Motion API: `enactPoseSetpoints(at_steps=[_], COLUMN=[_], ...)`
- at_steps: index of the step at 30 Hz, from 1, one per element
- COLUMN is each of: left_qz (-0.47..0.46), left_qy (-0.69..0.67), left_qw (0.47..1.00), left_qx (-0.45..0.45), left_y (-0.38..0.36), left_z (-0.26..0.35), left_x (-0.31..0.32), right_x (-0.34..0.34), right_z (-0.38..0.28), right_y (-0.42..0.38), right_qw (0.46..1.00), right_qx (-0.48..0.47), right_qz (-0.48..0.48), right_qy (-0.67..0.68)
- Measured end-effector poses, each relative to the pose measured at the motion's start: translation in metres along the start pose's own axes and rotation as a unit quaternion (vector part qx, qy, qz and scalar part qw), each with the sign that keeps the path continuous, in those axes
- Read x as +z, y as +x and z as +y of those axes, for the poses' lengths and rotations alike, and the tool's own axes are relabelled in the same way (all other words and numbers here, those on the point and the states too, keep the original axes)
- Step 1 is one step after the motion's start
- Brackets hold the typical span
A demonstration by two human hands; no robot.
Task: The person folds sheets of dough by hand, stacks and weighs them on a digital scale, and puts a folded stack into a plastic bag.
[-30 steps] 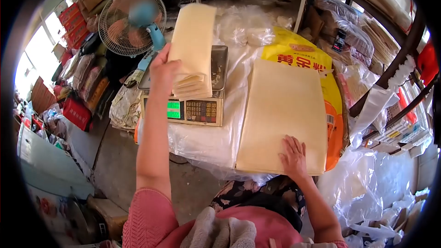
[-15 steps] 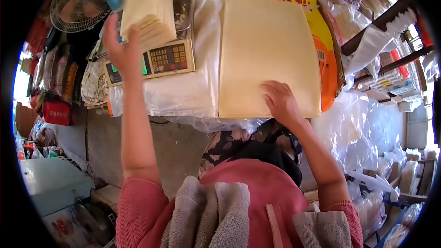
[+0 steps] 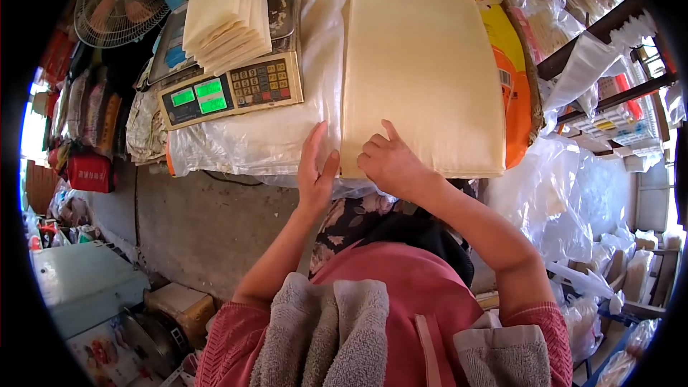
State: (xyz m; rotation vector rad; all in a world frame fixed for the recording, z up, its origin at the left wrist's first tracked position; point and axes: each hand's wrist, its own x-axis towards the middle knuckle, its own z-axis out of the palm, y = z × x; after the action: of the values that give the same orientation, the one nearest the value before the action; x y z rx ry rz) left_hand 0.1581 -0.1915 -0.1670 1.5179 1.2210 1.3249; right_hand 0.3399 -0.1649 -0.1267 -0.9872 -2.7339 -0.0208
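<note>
A large stack of thin cream sheets [image 3: 423,72] lies flat on the plastic-covered table. At its lower left corner is my right hand [image 3: 394,165], with the index finger extended and the other fingers curled; nothing plainly shows in it. My left hand [image 3: 316,168] is just left of that corner, fingers stretched and thumb apart, holding nothing. Folded cream sheets [image 3: 226,18] rest in a pile on the tray of a digital scale [image 3: 265,84], whose green displays are lit.
Clear plastic sheeting [image 3: 251,150] covers the table's front left. A yellow and orange printed bag [image 3: 512,100] lies under the large stack. A fan [image 3: 129,0] stands at the back left, and plastic bags [image 3: 537,186] hang at the right.
My left hand has moved from beside the folded sheets on the scale, down and right to the large stack's corner. My right hand has shifted left along the stack's near edge.
</note>
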Motion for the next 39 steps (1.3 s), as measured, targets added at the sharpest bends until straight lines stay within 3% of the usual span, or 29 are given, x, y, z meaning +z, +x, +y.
enactPoseSetpoints(at_steps=[2,5,6,8,11,12,14,17,20,21,24,25,26,27,28,30,33,36,37,38,39], left_qz=[-0.003,-0.004,0.000,-0.031,-0.121,-0.144,-0.164,-0.186,-0.217,-0.243,-0.302,-0.222,-0.152,-0.080,-0.008,-0.034,-0.070,-0.098,-0.091,-0.083,-0.085], left_qy=[0.037,0.168,0.209,0.250,0.211,0.237,0.290,0.334,0.351,0.355,0.408,0.334,0.340,0.344,0.345,0.403,0.486,0.528,0.519,0.511,0.508], left_qw=[0.999,0.984,0.975,0.960,0.954,0.947,0.932,0.909,0.894,0.891,0.860,0.912,0.921,0.924,0.923,0.907,0.868,0.842,0.848,0.853,0.855], left_qx=[0.010,0.056,0.077,0.122,0.178,0.165,0.146,0.164,0.173,0.148,0.049,0.085,0.116,0.145,0.172,0.114,0.076,0.048,0.056,0.062,0.059], left_y=[-0.001,0.000,0.001,0.005,0.016,0.020,0.028,0.034,0.043,0.048,0.087,0.102,0.117,0.133,0.145,0.152,0.148,0.151,0.150,0.148,0.146], left_z=[-0.001,0.005,0.009,0.015,0.024,0.030,0.033,0.038,0.041,0.038,0.030,0.022,0.014,0.006,-0.006,-0.021,-0.005,-0.007,-0.012,-0.015,-0.015], left_x=[0.001,0.007,0.008,0.007,0.012,0.016,0.026,0.028,0.026,0.026,0.042,0.051,0.063,0.076,0.087,0.099,0.109,0.108,0.109,0.110,0.109], right_x=[0.003,-0.003,-0.024,-0.033,-0.025,-0.033,-0.022,-0.010,-0.080,-0.098,-0.103,-0.105,-0.105,-0.076,-0.064,-0.073,-0.142,-0.231,-0.255,-0.302,-0.333], right_z=[0.000,0.028,0.038,0.069,0.061,0.045,0.036,0.081,0.163,0.180,0.166,0.153,0.149,0.156,0.158,0.165,0.193,0.267,0.315,0.272,0.236], right_y=[0.001,0.000,0.002,-0.012,-0.024,-0.026,-0.029,-0.034,-0.028,-0.029,-0.023,-0.019,-0.018,-0.021,-0.021,-0.014,0.000,0.007,0.017,0.018,0.020], right_qw=[1.000,0.964,0.896,0.826,0.852,0.913,0.980,0.950,0.833,0.844,0.840,0.830,0.850,0.816,0.855,0.874,0.831,0.901,0.869,0.850,0.869], right_qx=[-0.003,0.126,0.304,0.429,0.272,0.236,0.166,0.253,0.463,0.441,0.429,0.459,0.447,0.420,0.327,0.346,0.481,0.357,0.294,0.308,0.291], right_qz=[0.029,0.082,0.051,0.088,0.132,0.108,0.007,0.075,0.223,0.260,0.266,0.208,0.147,0.165,0.229,0.218,0.070,0.244,0.227,0.368,0.383], right_qy=[0.006,0.221,0.319,0.354,0.427,0.315,0.113,0.167,0.204,0.159,0.198,0.238,0.236,0.362,0.332,0.263,0.270,0.024,-0.327,-0.217,-0.118])
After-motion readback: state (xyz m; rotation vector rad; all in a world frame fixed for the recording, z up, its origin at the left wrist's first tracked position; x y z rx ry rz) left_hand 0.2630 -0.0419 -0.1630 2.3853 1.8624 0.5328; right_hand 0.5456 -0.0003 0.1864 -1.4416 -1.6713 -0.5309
